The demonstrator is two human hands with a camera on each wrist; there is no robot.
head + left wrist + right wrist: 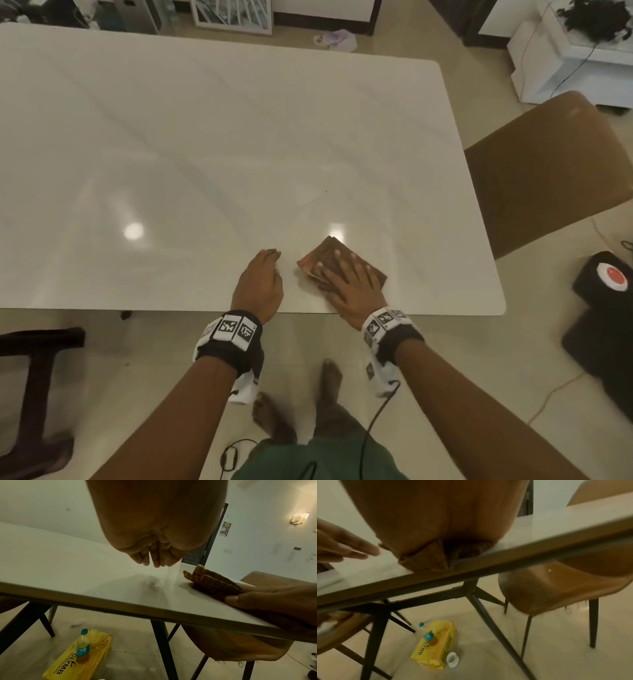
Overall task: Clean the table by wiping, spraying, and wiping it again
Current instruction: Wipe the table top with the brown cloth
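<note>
Because wiping needs flat pressure, the right hand (pixel 349 284) lies spread, fingers straight, on the folded brown cloth (pixel 329 255) near the worktop (pixel 205 137) front edge, while the left hand (pixel 260 284) hovers beside it, loosely open, holding nothing.

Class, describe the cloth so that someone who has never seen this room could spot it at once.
Find the white table and go to its near edge. The cloth lies there, folded, under the flat right hand. It is brown, the only thing lying on the tabletop.

Left hand (pixel 154 524) hovers, seemingly relaxed, beside right hand (pixel 267 601) pressing cloth (pixel 212 584).
</note>
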